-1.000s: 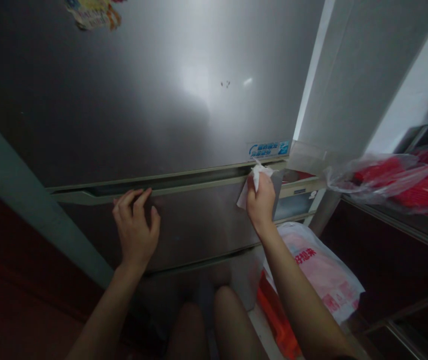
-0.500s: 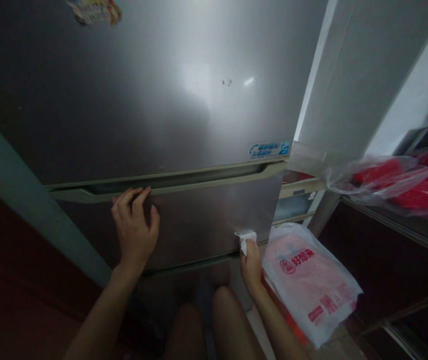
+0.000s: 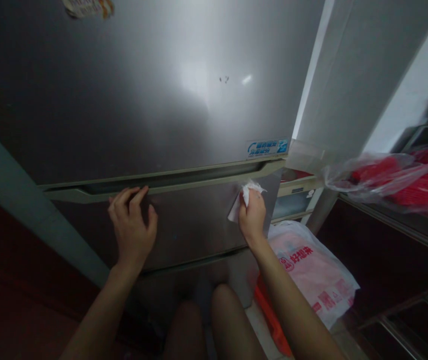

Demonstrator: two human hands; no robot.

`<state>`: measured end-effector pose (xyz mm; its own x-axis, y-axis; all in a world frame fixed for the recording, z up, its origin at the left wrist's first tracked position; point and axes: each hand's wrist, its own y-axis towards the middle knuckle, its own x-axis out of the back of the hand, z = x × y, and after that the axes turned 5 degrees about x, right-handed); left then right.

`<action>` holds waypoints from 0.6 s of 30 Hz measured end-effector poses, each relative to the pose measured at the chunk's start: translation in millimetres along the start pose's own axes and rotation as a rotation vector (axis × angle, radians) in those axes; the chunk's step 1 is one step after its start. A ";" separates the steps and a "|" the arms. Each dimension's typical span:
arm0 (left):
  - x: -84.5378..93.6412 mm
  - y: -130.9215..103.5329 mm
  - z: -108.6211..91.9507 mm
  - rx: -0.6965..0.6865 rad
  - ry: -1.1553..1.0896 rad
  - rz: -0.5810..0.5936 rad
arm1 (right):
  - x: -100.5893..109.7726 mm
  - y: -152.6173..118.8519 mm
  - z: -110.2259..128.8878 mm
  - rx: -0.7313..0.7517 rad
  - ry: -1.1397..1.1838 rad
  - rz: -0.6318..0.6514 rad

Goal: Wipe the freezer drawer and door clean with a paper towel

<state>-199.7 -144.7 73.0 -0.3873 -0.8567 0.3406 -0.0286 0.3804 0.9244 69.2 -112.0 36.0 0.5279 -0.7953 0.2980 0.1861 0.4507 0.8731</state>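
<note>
A grey metallic refrigerator stands before me, its middle drawer closed beneath the large upper door. My left hand rests its fingertips on the drawer's recessed handle, left of centre, with fingers and thumb apart. Near the drawer's right edge, my right hand is closed around a crumpled white tissue. A loose flap of the tissue hangs to the left of the fingers, against the drawer front.
To the right, a white plastic bag with red print sits by an orange object. Higher up is clear plastic with red contents. A blue sticker marks the upper door. My knees are close to the lowest drawer.
My right hand has moved up the drawer front with the tissue, from near its lower edge towards the handle. My left hand stays at the handle. The view has shifted slightly.
</note>
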 end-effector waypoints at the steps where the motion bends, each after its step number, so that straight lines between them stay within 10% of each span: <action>1: -0.3 -0.1 0.2 0.002 0.000 0.001 | 3.2 13.1 7.0 0.028 -0.007 -0.004; 7: -0.1 -0.2 -0.5 0.009 -0.011 0.004 | 8.8 19.6 16.3 0.058 -0.124 0.075; 18: 0.2 -0.7 0.5 0.019 -0.002 0.012 | -11.8 -155.6 -50.9 -0.048 -0.098 0.282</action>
<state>-200.2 -144.9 72.3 -0.3891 -0.8514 0.3517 -0.0412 0.3975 0.9167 76.2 -152.1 -123.0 0.4823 -0.6705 0.5637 0.0839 0.6759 0.7322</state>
